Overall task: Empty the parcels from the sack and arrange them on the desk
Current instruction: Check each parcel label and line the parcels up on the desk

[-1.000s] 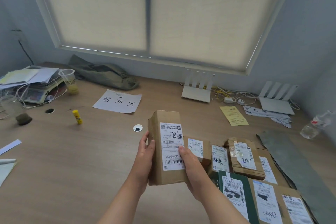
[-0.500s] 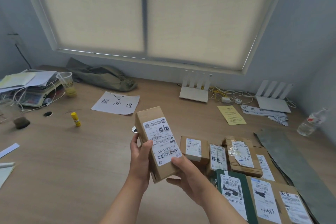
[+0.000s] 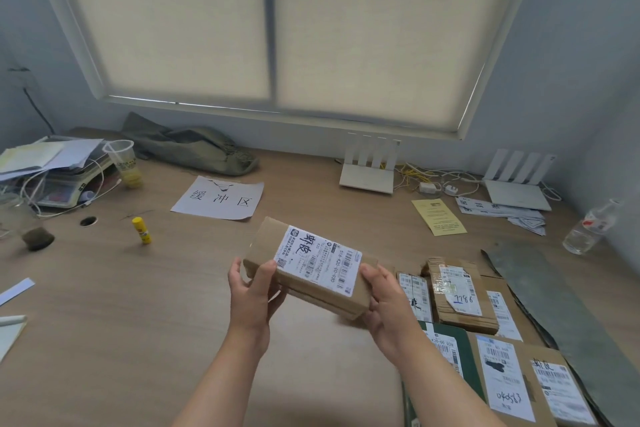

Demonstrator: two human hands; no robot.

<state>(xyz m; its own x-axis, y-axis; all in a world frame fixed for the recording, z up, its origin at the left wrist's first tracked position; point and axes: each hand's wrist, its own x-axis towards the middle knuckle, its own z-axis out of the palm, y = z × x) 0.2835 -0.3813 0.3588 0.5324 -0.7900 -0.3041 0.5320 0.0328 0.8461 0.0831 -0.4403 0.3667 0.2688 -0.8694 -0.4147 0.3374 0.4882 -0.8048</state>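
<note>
I hold a brown cardboard parcel (image 3: 311,267) with a white shipping label above the wooden desk (image 3: 121,305), lying almost flat with the label up. My left hand (image 3: 254,291) grips its left end and my right hand (image 3: 388,305) grips its right end. Several labelled parcels (image 3: 453,291) lie side by side on the desk at the right, among them a dark green one (image 3: 446,354). A flat grey-green sack (image 3: 561,315) lies along the right edge.
An olive cloth bag (image 3: 194,149) lies under the window. A printed paper sign (image 3: 218,199), a yellow glue stick (image 3: 141,229), a plastic cup (image 3: 123,163), a paper-covered scale (image 3: 52,177), two white routers (image 3: 369,170) with cables, a yellow leaflet (image 3: 438,217) and a water bottle (image 3: 588,229) sit around.
The parcel has turned from standing upright to lying nearly flat, label up. My right hand has shifted from its front to its right end.
</note>
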